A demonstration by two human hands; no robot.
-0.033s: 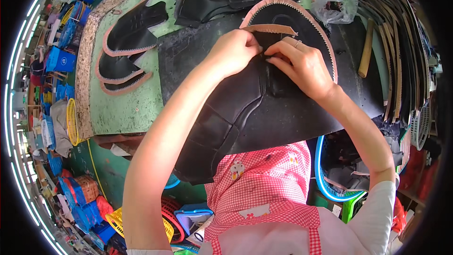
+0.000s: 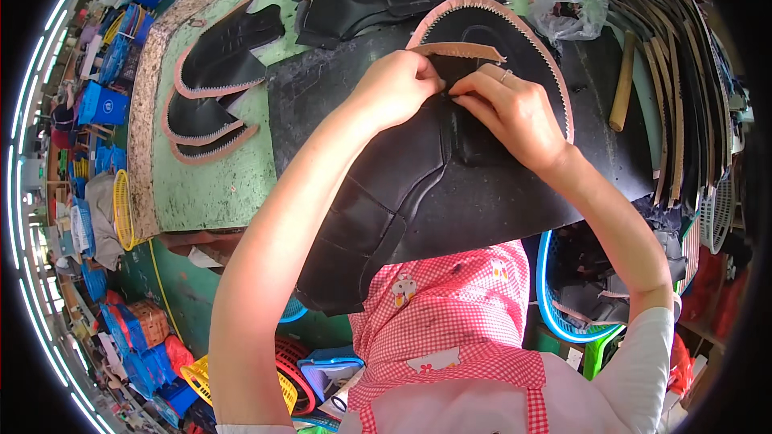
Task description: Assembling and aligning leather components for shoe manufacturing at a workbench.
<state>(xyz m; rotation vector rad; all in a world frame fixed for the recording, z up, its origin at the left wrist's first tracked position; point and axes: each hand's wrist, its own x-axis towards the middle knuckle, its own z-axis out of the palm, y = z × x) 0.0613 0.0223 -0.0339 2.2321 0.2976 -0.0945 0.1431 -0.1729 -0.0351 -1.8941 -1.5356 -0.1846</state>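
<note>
Behind my green worktable [image 2: 213, 197], a crowded workshop with blue bins [image 2: 103, 102] bends along the fisheye rim. At the table's left, black cut pieces with pink serrated borders [image 2: 229, 48] overlap, perhaps to keep them within reach yet off my working area; green surface shows between them and the black mat [image 2: 310, 88], leaving my left forearm some room. My left hand [image 2: 398, 90] has thumb and forefinger together, clamped on the upper edge of the creased black piece [image 2: 394, 185], which lies across the mat and hangs past its near edge toward my checked apron [image 2: 450, 297]. My right hand [image 2: 511, 108] pinches the same edge, just beside the left, presumably so that the short stretch between is controlled. A tan strip [image 2: 462, 50] lies just beyond; I cannot tell whether it joins the held piece. Farther right, a curved pink-edged piece [image 2: 482, 24], a wooden stick [image 2: 623, 84] and stacked tan-edged strips [image 2: 683, 72] border the mat, so sideways room is narrower here.
</note>
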